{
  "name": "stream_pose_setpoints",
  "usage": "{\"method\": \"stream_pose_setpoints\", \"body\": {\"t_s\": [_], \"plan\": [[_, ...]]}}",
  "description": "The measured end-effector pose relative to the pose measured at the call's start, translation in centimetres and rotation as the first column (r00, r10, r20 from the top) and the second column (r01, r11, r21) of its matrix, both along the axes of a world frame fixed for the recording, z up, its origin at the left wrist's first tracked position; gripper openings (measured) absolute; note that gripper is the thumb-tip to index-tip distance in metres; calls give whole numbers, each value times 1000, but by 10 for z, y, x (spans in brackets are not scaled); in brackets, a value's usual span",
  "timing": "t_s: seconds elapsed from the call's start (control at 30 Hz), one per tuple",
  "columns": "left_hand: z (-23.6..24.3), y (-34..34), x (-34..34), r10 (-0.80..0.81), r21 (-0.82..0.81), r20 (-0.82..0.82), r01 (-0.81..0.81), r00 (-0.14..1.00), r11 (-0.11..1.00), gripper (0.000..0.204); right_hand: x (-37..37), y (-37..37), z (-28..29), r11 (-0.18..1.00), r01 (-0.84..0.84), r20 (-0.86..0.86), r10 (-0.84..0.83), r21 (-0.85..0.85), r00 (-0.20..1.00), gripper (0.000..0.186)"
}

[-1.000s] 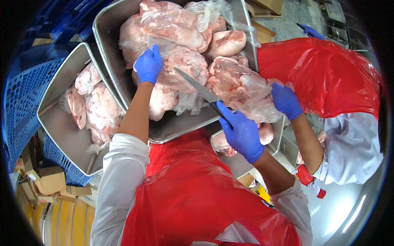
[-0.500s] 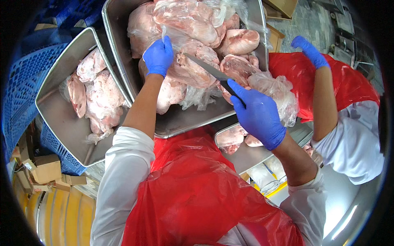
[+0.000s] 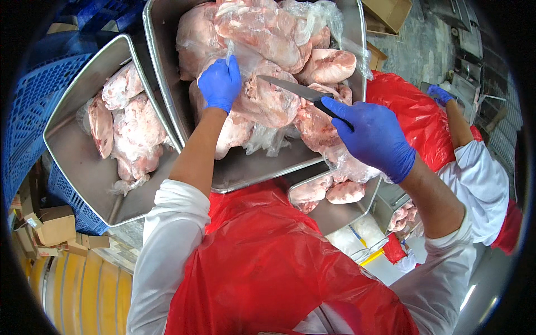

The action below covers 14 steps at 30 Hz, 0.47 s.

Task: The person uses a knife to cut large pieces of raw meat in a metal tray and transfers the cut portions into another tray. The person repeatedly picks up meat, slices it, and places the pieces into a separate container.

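Note:
My left hand (image 3: pixel 220 85), in a blue glove, pinches clear plastic film (image 3: pixel 245 54) above a large pale-pink piece of raw meat (image 3: pixel 268 97). In my right hand (image 3: pixel 373 135), also blue-gloved, is a knife (image 3: pixel 293 88) with a black handle. Its blade points left over that piece, the tip a short way right of my left hand; whether it touches the meat I cannot tell. Several more pieces, some wrapped in film, are heaped in the deep metal tub (image 3: pixel 262 181) under my hands. My right hand partly hides meat and film at the tub's right side.
At left, a second metal tub (image 3: pixel 72 162) holds several meat pieces, beside a blue plastic crate (image 3: pixel 42 106). A smaller metal tray (image 3: pixel 335 219) with meat sits below right. A co-worker in a red apron (image 3: pixel 402 120) stands close on the right. Cardboard boxes (image 3: pixel 56 226) lie lower left.
My right hand and the knife have shifted slightly right, while my left hand keeps its pinch on the film. The co-worker's gloved hand has moved away to the right.

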<state>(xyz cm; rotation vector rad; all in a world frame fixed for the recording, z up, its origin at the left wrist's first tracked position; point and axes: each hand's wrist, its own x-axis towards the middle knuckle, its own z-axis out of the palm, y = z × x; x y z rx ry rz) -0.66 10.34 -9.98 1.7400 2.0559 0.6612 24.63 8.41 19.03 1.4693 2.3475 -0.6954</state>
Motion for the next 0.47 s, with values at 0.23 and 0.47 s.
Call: {"method": "stream_pose_setpoints", "body": {"t_s": [0.23,0.47], "plan": [[7,-2,1,-27,21,-67,29,997,999,46,0,26,0,991,-108,84,115,-81,990,31],[2,-7,0,-60,-7,-128,59,990,998,43,-16,42,2,975,-154,203,185,-157,962,37]]}}
